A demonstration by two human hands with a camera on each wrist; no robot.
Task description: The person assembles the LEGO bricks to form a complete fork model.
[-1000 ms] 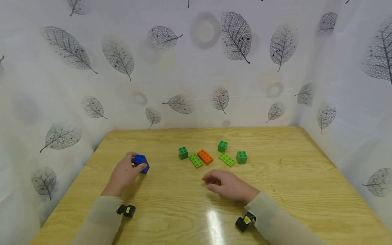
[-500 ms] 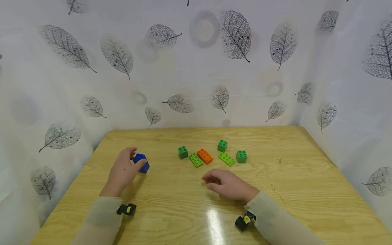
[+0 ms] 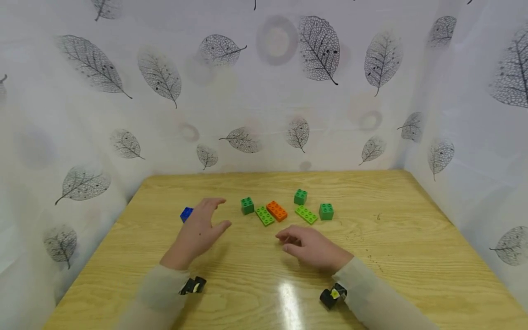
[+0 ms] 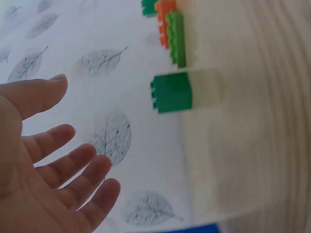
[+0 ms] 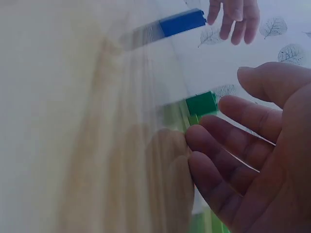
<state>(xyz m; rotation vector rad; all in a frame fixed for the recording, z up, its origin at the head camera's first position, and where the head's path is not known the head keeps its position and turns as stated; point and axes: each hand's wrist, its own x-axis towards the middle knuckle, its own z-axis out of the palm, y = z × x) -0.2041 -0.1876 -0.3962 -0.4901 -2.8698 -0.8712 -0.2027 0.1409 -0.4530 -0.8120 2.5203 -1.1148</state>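
Note:
My left hand [image 3: 200, 229] hovers over the table, thumb and fingers spread, holding nothing. Just left of it stands a blue building block [image 3: 186, 214], partly hidden behind the hand; the right wrist view shows the whole blue block [image 5: 182, 22] apart from the fingers. Beyond the left hand sits a square green block [image 3: 247, 206], which the left wrist view shows as a green block [image 4: 173, 92] ahead of the fingertips. My right hand [image 3: 311, 246] is low at the table's middle, its fingers loosely bent and nothing in them.
Right of the first green block lie a flat lime plate [image 3: 265, 216] and an orange plate [image 3: 277, 211]. Another lime plate [image 3: 306, 214] lies between two more green blocks [image 3: 300, 197]. A leaf-print curtain [image 3: 264, 101] encloses the wooden table [image 3: 392, 238].
My left hand has let go of the blue block and moved right, towards the nearest green block. The blue block stays standing on the left. My right hand has hardly moved.

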